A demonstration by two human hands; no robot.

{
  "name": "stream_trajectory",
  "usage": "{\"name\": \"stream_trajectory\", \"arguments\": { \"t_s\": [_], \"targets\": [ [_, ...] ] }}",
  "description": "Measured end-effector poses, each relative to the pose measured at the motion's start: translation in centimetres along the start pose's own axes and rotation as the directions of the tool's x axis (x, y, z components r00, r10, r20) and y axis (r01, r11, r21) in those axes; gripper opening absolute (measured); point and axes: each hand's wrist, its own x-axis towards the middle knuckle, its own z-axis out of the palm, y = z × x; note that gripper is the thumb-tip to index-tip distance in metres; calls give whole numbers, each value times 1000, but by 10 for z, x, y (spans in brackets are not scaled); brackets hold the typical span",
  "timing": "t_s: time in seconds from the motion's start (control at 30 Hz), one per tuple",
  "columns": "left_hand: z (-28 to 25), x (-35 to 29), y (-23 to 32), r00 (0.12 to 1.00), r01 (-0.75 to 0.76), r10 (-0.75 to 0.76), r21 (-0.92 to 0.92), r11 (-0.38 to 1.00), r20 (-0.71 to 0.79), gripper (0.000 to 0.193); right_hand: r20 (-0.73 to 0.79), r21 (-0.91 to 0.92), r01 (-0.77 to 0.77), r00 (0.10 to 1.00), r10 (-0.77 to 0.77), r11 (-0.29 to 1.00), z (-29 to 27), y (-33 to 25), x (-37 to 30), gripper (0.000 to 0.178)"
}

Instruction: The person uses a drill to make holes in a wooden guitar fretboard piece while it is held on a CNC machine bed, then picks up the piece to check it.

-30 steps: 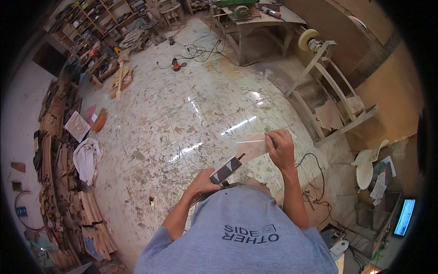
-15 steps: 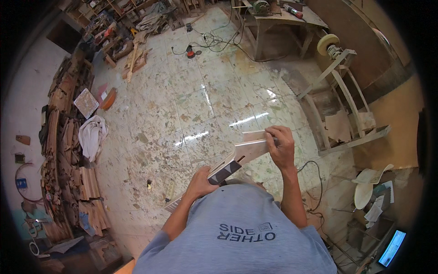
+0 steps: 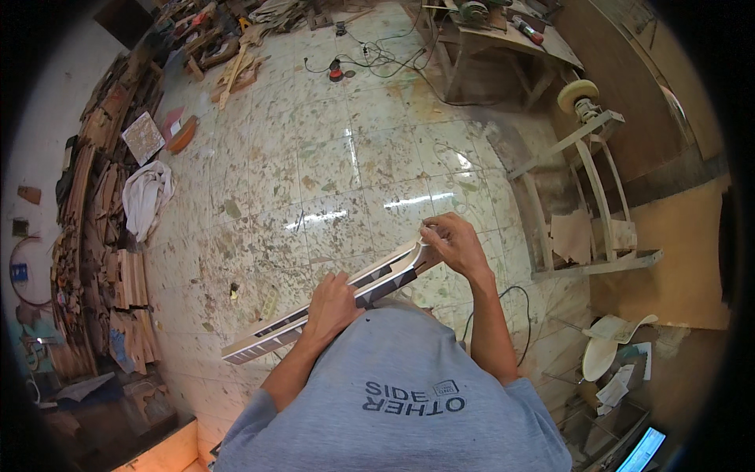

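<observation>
A long guitar neck [image 3: 255,350] slants across in front of my chest, low at the left and higher at the right. It has pale edges and a dark face with light, angular inlays. My left hand [image 3: 333,305] is wrapped over its middle, with the fingertips on the far side. At its curved right end, my right hand [image 3: 458,245] pinches the edge with bent fingers. The part under my right palm is hidden.
Offcuts [image 3: 130,279] are piled along the left wall beside a white cloth [image 3: 148,200]. A corded red tool [image 3: 336,72] lies on the speckled tile floor ahead. Right stand a workbench [image 3: 515,35] and a wooden frame [image 3: 590,177] with a round buffing wheel [image 3: 576,96].
The neck has turned and swung left, so more of its length shows. My right hand has moved slightly left and closer to my left hand, which has shifted up a little.
</observation>
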Motion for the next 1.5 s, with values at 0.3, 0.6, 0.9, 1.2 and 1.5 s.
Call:
{"name": "stream_trajectory", "arguments": {
  "t_s": [0.3,0.6,0.9,1.2,1.5],
  "targets": [
    [1,3,2,999,28,-29,22,999,17,36,-40,60,225,974,-223,972,8,10,-10,19],
    [3,18,9,996,18,-21,35,999,88,33,-151,-50,157,975,-163,986,27,15,-12,15],
    [10,31,2,966,231,-210,-147,962,148,64,-113,124,87,991,-74,988,19,30,8,18],
    [0,101,-60,935,337,-281,-300,892,215,66,-552,401,87,818,164,912,-5,66,99,18],
    [-72,240,-148,982,175,-184,-512,841,34,57,-375,644,-100,823,427,758,0,55,190,19]
  ]
}}
